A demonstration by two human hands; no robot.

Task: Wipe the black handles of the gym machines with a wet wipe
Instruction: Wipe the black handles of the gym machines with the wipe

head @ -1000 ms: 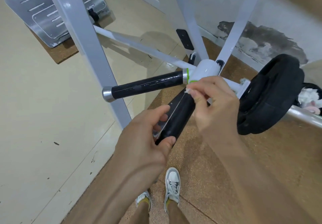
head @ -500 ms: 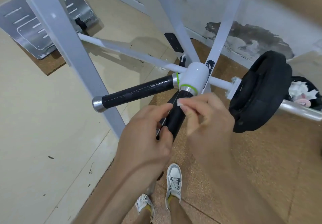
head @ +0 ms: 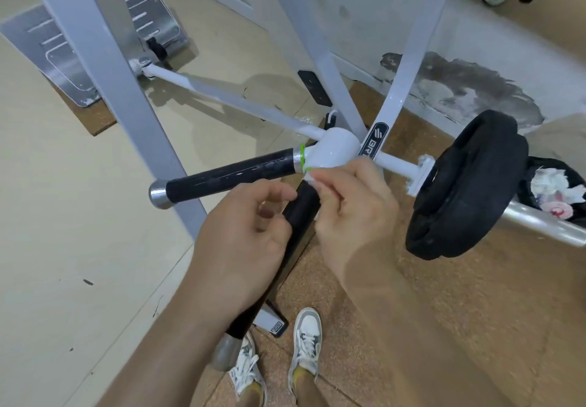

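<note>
Two black handles stick out of a white hub [head: 336, 150]. The far handle [head: 228, 175] points left, glossy, with a silver end cap. The near handle [head: 298, 216] runs down toward me; its silver cap shows by my shoes. My left hand [head: 244, 245] curls loosely around the near handle's middle, fingers partly apart. My right hand [head: 352, 207] pinches a small white wet wipe [head: 312, 181] against the top of the near handle, just under the hub.
Black weight plates [head: 466, 184] sit on a steel bar to the right. A grey frame post [head: 104, 67] slants across the left. A metal footplate [head: 95, 35] lies at the back left. A bin with crumpled wipes [head: 555, 184] stands far right.
My right hand slid down the near handle, then came back up to its top by the hub. My left hand has loosened and its fingers have opened a little.
</note>
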